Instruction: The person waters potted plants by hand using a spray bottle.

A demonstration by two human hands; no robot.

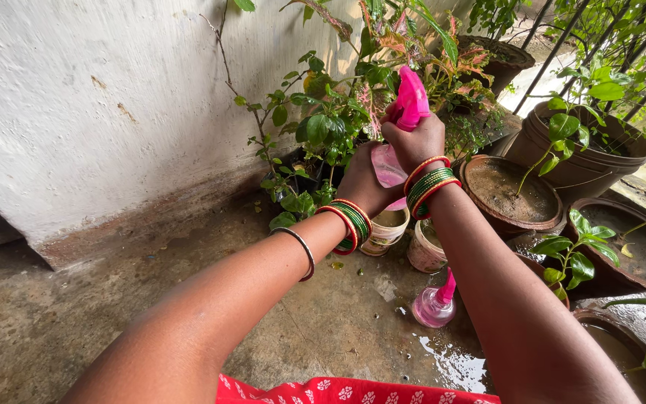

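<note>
Above the wet concrete floor point(76, 314), at about twelve o'clock from our lap, we hold a pink spray bottle point(387, 166) up against the leafy plants point(338, 120). Our left hand point(364, 183) wraps the clear pink body from the nine o'clock side, fingers closed around it. Our right hand point(415, 141) grips the bright pink spray head point(411, 101) from behind, closed on it; whether a finger rests on the trigger we cannot tell, since the hand hides it.

We only have the head view, so depth is a rough read. Red and green bangles point(429, 187) sit on both wrists, and a plain metal bangle point(300, 251) rides further up the left forearm.

To do this well, we judge it best to keep the body steady in the left hand, hold the bottle near upright, and work the head with the right without twisting it loose.

At six o'clock from the hands a second pink bottle point(435, 303) stands on the floor in a puddle. Two small pale pots point(386, 228) sit just below our wrists. At three o'clock stand clay pots point(510, 191) of wet soil, one with a young green shoot point(573, 258). At nine o'clock rises a white wall point(99, 97).
</note>
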